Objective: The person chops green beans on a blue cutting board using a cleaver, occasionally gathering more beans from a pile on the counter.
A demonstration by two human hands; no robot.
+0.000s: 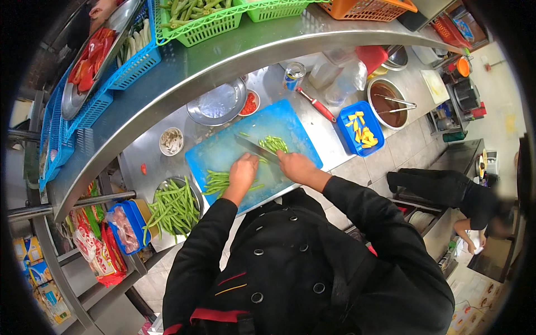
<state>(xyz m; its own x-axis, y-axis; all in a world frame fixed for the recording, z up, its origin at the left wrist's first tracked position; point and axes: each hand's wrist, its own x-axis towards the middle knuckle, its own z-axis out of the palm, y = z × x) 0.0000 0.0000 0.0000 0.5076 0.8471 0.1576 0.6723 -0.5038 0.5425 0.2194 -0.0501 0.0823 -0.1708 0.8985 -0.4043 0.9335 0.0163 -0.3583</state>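
Note:
A blue cutting board lies on the steel counter under both hands. My right hand is closed round the handle of a kitchen knife, whose blade points to the far left across the board. My left hand is curled just left of the blade, pressing on green beans. Whole green beans stick out to the left from beneath it. Beyond the blade sits a small pile of cut bean pieces. More long green beans fill a round metal bowl at the board's left.
Behind the board stand a metal bowl, a small bowl of chopped red pepper and a can. To the right are a red-handled tool, a blue tub with yellow pieces and a pot of brown sauce. Another person works far right.

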